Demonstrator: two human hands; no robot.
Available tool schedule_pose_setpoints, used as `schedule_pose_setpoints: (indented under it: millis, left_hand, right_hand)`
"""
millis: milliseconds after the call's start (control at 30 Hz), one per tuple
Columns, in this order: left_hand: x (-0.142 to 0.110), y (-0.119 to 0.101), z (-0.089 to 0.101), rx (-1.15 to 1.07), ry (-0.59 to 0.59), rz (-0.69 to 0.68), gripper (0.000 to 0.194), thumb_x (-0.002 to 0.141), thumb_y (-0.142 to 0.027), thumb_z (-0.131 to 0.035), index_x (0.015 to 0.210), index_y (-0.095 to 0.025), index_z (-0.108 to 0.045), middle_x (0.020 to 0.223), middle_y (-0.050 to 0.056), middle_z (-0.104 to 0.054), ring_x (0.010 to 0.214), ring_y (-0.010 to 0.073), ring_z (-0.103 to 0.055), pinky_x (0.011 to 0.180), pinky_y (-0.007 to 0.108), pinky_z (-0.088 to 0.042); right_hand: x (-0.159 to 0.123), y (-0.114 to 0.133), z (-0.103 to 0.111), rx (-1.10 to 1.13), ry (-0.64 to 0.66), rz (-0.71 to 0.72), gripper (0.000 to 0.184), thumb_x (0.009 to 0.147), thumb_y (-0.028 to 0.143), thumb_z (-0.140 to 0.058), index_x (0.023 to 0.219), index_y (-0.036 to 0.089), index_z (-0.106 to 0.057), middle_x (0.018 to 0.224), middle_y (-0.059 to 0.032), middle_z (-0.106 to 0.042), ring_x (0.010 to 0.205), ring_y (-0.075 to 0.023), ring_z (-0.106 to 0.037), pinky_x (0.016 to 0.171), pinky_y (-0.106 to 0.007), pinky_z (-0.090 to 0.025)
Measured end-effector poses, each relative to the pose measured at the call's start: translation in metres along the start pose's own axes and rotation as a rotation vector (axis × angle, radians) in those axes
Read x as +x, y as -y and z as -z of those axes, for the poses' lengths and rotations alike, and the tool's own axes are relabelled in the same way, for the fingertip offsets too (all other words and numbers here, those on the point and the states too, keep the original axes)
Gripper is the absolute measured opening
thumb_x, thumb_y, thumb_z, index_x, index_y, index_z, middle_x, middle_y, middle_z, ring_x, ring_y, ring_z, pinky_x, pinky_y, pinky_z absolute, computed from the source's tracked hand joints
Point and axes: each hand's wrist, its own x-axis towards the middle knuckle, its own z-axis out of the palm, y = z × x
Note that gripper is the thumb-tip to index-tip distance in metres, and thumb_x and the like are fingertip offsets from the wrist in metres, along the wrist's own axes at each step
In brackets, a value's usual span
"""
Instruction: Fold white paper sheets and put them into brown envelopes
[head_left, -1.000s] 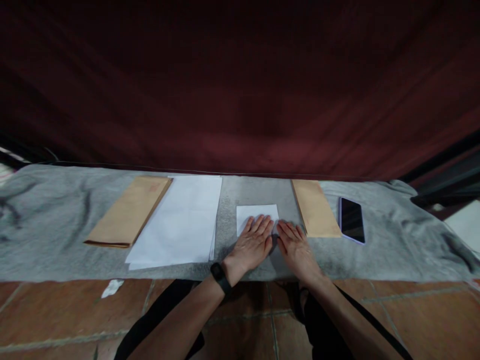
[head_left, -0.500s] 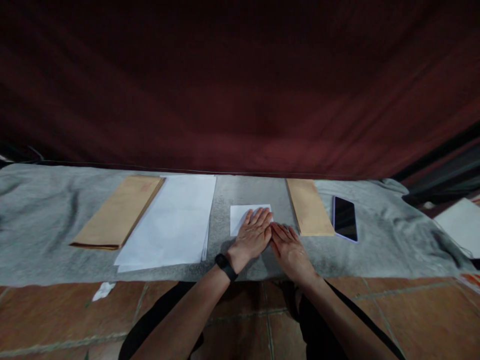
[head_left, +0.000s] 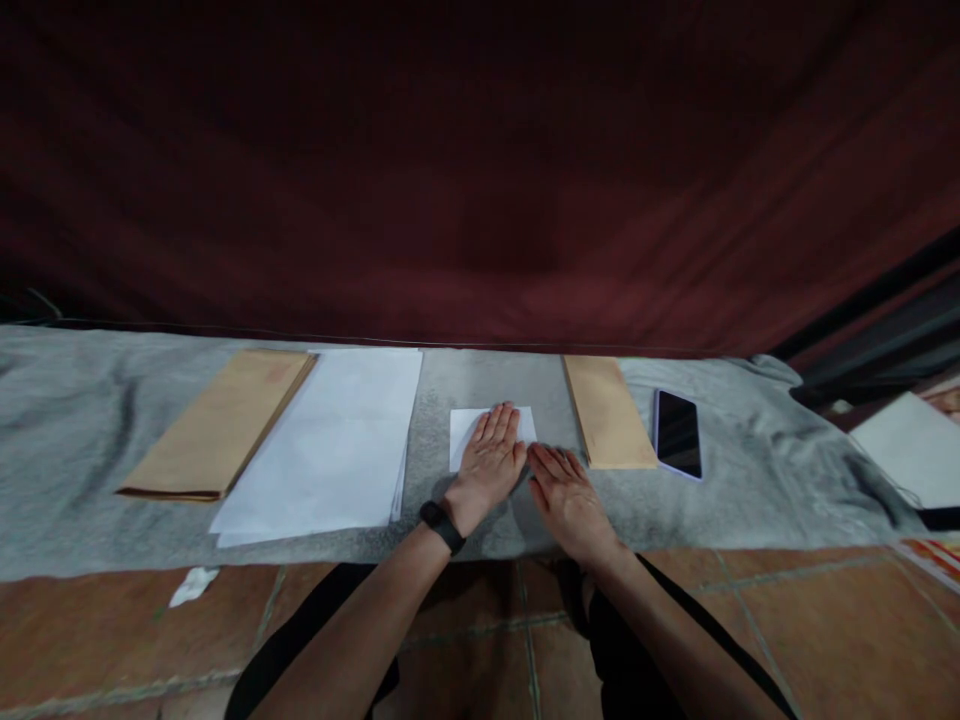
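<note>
A small folded-looking piece of white paper (head_left: 464, 428) lies on the grey cloth. Flat across it rests my left hand (head_left: 491, 458), fingers stretched out and pointing away from me, a black band on the wrist. My right hand (head_left: 568, 497) lies low beside the paper's near right corner, its fingers straight and its fingertips close to my left thumb. To the left is a stack of large white sheets (head_left: 322, 440). Brown envelopes (head_left: 217, 425) lie farther left, and another brown envelope stack (head_left: 611, 415) is right of my hands.
A phone (head_left: 678, 434) in a purple case lies right of the envelopes. The grey cloth (head_left: 772, 460) covers the long surface, with a dark red curtain (head_left: 480, 200) behind. A crumpled white scrap (head_left: 193, 586) is on the tiled floor (head_left: 82, 630).
My left hand has slid a little forward over the paper, and its fingers are closer together. My right hand stays near the paper's corner. The whole view has shifted slightly.
</note>
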Motion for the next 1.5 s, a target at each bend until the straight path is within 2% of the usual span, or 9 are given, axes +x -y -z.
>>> schedule_pose_setpoints:
  millis: [433,600,900,967,1100,1167,1300,1500]
  left_hand:
    - [-0.016,0.015,0.007,0.128,0.064,0.17,0.062,0.103,-0.034,-0.028,0.155,0.0,-0.031,0.164,0.019,-0.025,0.154,0.0279,-0.02,0.127,0.044,-0.016]
    - [-0.026,0.021,0.013,0.159,0.075,0.212,0.064,0.103,-0.035,-0.031,0.154,0.004,-0.031,0.163,0.023,-0.025,0.153,0.0311,-0.021,0.127,0.046,-0.017]
    - [-0.047,0.028,0.015,0.158,-0.048,0.283,0.064,0.101,-0.033,-0.034,0.15,0.008,-0.033,0.159,0.028,-0.031,0.152,0.0338,-0.023,0.126,0.05,-0.021]
    - [-0.049,0.023,0.019,0.132,-0.08,0.247,0.061,0.101,-0.031,-0.034,0.15,0.006,-0.033,0.16,0.025,-0.032,0.153,0.0319,-0.022,0.126,0.049,-0.02]
    - [-0.053,0.002,0.022,0.022,-0.059,-0.027,0.057,0.102,-0.029,-0.034,0.154,-0.005,-0.032,0.164,0.015,-0.03,0.154,0.0244,-0.019,0.128,0.045,-0.021]
    - [-0.056,-0.007,0.018,-0.021,-0.038,-0.1,0.058,0.102,-0.029,-0.037,0.154,-0.006,-0.032,0.164,0.014,-0.029,0.155,0.0238,-0.019,0.127,0.045,-0.023]
    - [-0.061,-0.015,0.008,-0.045,-0.03,-0.095,0.059,0.101,-0.03,-0.039,0.153,-0.004,-0.033,0.164,0.017,-0.027,0.154,0.0258,-0.018,0.126,0.047,-0.026]
    - [-0.065,-0.008,0.009,0.002,-0.026,-0.081,0.061,0.1,-0.032,-0.041,0.151,0.0,-0.035,0.162,0.022,-0.029,0.153,0.0297,-0.023,0.123,0.048,-0.03]
  right_hand:
    - [-0.001,0.0,-0.002,-0.017,-0.011,0.0,0.044,0.102,0.021,-0.041,0.142,0.01,-0.055,0.149,-0.0113,-0.055,0.136,-0.0258,-0.051,0.121,-0.046,-0.029]
    - [-0.001,-0.001,-0.002,-0.01,-0.009,-0.01,0.044,0.102,0.022,-0.042,0.143,0.013,-0.056,0.149,-0.0104,-0.056,0.136,-0.0256,-0.051,0.122,-0.046,-0.028]
    - [-0.001,-0.005,-0.001,0.033,-0.022,-0.003,0.043,0.102,0.022,-0.043,0.141,0.016,-0.058,0.148,-0.0087,-0.057,0.136,-0.0261,-0.052,0.122,-0.047,-0.028]
    - [0.0,-0.006,0.0,0.052,-0.027,-0.019,0.041,0.102,0.023,-0.042,0.139,0.017,-0.06,0.146,-0.0085,-0.059,0.136,-0.0256,-0.052,0.122,-0.047,-0.028]
    - [0.008,-0.004,0.002,0.109,-0.031,-0.04,0.045,0.106,0.03,-0.035,0.142,0.014,-0.056,0.146,-0.0107,-0.058,0.138,-0.0248,-0.05,0.12,-0.046,-0.033]
    - [0.011,0.0,0.003,0.127,-0.029,-0.03,0.049,0.107,0.034,-0.03,0.145,0.012,-0.052,0.15,-0.011,-0.054,0.142,-0.0247,-0.046,0.121,-0.047,-0.031]
    - [0.013,0.007,-0.003,0.133,-0.014,0.035,0.054,0.108,0.038,-0.023,0.151,0.014,-0.045,0.156,-0.0097,-0.046,0.147,-0.0216,-0.039,0.124,-0.047,-0.026]
    - [0.001,0.006,-0.024,0.048,-0.019,0.064,0.061,0.108,0.046,-0.021,0.157,0.012,-0.033,0.163,-0.0127,-0.034,0.152,-0.0241,-0.028,0.124,-0.048,-0.024]
